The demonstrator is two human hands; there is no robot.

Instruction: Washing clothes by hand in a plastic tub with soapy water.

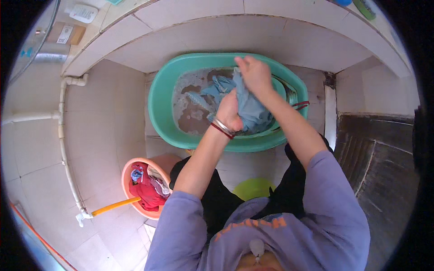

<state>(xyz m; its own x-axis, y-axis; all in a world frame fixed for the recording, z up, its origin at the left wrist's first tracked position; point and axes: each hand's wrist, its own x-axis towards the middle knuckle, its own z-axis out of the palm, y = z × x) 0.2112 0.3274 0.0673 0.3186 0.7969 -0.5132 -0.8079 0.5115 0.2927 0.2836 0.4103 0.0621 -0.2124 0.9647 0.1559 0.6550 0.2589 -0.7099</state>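
Observation:
A wet light-blue cloth garment (251, 108) is bunched between my hands above the green plastic tub (161, 101). My left hand (230, 110), with a silver bangle and red cord at its wrist, grips the cloth lower down. Higher up, my right hand (254, 76) holds its top end. Part of the fabric trails into cloudy, sudsy water (195, 117). A green washboard (278, 88) leans in the tub's right side, partly hidden by the cloth and my right arm. Beside it is a bristled brush (291, 96).
Left of my legs stands an orange bucket (126, 189) of red and other clothes. A yellow hose (115, 206) runs from a tap (82, 216) on the white wall pipe (61, 135) into it. Between my legs is a lime-green round thing (252, 188). A tiled ledge (203, 8) borders the back.

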